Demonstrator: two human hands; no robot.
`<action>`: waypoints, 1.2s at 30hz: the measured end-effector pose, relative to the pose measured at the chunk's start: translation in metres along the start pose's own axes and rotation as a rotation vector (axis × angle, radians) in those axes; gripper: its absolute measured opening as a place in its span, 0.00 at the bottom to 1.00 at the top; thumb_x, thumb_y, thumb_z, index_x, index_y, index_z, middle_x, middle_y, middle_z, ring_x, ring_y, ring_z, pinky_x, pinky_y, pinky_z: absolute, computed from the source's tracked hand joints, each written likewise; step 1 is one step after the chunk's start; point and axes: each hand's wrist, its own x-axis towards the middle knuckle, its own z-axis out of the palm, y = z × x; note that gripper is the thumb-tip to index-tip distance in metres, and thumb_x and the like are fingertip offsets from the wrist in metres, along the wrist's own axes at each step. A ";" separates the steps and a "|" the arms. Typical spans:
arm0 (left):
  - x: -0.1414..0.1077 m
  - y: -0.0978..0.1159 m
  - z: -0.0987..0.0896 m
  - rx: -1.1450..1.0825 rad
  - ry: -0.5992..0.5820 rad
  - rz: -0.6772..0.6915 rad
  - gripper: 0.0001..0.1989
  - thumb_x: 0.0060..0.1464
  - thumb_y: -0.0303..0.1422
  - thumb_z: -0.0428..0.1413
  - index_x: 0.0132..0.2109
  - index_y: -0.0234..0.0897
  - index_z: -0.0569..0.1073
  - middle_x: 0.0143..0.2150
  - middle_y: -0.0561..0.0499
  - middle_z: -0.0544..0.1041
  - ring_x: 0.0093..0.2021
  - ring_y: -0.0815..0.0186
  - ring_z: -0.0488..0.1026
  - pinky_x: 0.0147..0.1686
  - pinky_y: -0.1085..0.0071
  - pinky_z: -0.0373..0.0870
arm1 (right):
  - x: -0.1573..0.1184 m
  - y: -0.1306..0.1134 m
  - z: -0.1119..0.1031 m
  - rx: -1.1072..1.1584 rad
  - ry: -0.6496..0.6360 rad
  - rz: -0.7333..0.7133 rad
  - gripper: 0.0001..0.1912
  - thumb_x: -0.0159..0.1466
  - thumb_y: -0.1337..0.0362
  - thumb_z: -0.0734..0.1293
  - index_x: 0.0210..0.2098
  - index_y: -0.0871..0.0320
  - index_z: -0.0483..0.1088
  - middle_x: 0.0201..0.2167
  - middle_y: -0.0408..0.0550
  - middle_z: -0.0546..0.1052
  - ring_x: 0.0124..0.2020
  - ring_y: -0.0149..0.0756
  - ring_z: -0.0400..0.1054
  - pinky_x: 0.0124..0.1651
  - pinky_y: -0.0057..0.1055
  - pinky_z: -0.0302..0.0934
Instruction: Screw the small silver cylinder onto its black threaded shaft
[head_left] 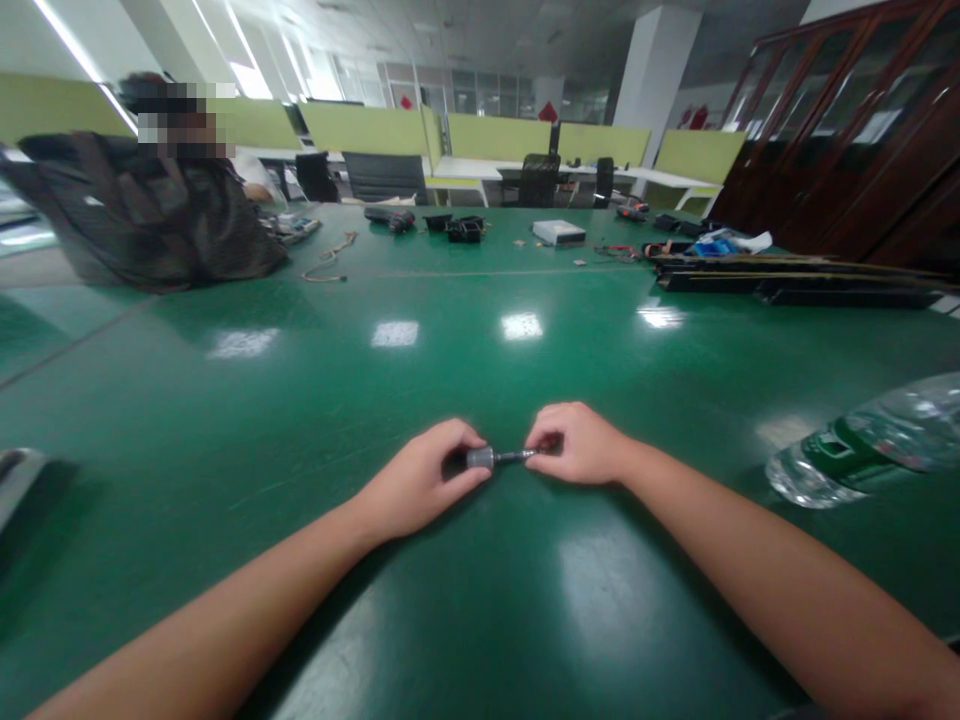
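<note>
A small grey cylinder [480, 458] with a thin dark metal shaft [511, 456] lies level just above the green table [450, 390], between my two hands. My left hand [439, 470] is closed on the cylinder, thumb below and fingers above. The far end of the shaft is pinched between the thumb and fingertips of my right hand [574, 443]. What else the right fingers cover, at the shaft's tip, is too small to make out.
A clear bottle with a green label [855, 452] lies at the right. Far back stand a dark bag [165, 215], a white box [558, 233], black parts [465, 229] and long black strips [750, 275]. A person [180, 120] is behind the bag.
</note>
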 end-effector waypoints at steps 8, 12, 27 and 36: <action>0.000 -0.002 0.001 0.003 0.017 -0.024 0.10 0.58 0.38 0.60 0.45 0.39 0.75 0.41 0.50 0.78 0.40 0.61 0.75 0.42 0.66 0.71 | 0.003 -0.014 0.010 0.016 0.011 -0.113 0.12 0.60 0.71 0.70 0.43 0.59 0.78 0.37 0.50 0.80 0.40 0.38 0.71 0.46 0.33 0.64; 0.000 -0.002 0.001 0.010 0.016 -0.024 0.12 0.55 0.38 0.63 0.45 0.39 0.75 0.41 0.50 0.78 0.40 0.61 0.75 0.42 0.66 0.71 | 0.003 -0.015 0.014 0.003 0.007 -0.107 0.10 0.62 0.69 0.69 0.44 0.59 0.78 0.37 0.50 0.80 0.40 0.37 0.71 0.45 0.33 0.64; 0.002 0.001 0.001 0.014 0.022 -0.033 0.11 0.58 0.40 0.60 0.44 0.39 0.76 0.39 0.50 0.79 0.39 0.61 0.75 0.41 0.66 0.72 | 0.003 -0.017 0.018 -0.026 0.019 -0.104 0.10 0.63 0.66 0.70 0.44 0.58 0.77 0.39 0.49 0.80 0.42 0.38 0.70 0.48 0.34 0.64; 0.001 0.001 0.001 0.026 0.014 -0.062 0.12 0.58 0.41 0.60 0.43 0.38 0.75 0.39 0.49 0.78 0.38 0.60 0.75 0.39 0.66 0.72 | 0.004 -0.018 0.017 -0.033 0.015 -0.104 0.08 0.64 0.66 0.69 0.43 0.59 0.77 0.37 0.49 0.80 0.40 0.37 0.69 0.46 0.33 0.64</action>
